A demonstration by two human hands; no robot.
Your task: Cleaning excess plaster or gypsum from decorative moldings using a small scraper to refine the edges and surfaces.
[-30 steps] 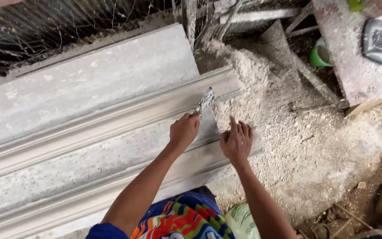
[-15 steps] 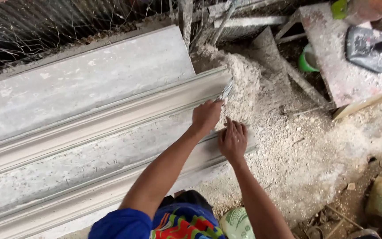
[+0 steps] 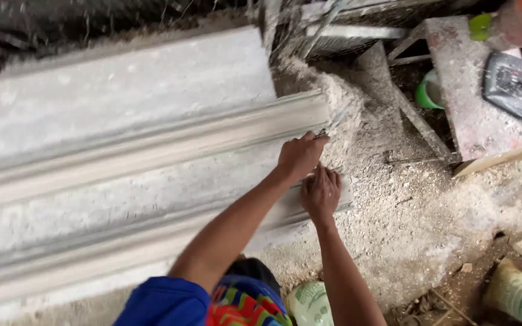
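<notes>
A long grey-white plaster moulding [image 3: 152, 151] with ridges and grooves lies across the left and middle. At its right end my left hand [image 3: 300, 157] is closed around a small metal scraping tool [image 3: 331, 125], whose blurred blade pokes out against the upper ridge. Just below, my right hand [image 3: 320, 193] rests fingers-down on the lower part of the moulding, touching my left hand. Both forearms reach in from the bottom.
A heap of pale plaster dust and crumbs [image 3: 406, 211] spreads right of the moulding's end. A green cup [image 3: 425, 93] and a dusty board [image 3: 466, 108] carrying a dark tool [image 3: 509, 84] sit upper right. Wire mesh [image 3: 92, 18] runs behind; sacks [image 3: 518, 296] lie lower right.
My left hand has slid the scraping tool to the right, toward the moulding's end. My right hand has moved up beside it, and its fingers are now drawn closer together.
</notes>
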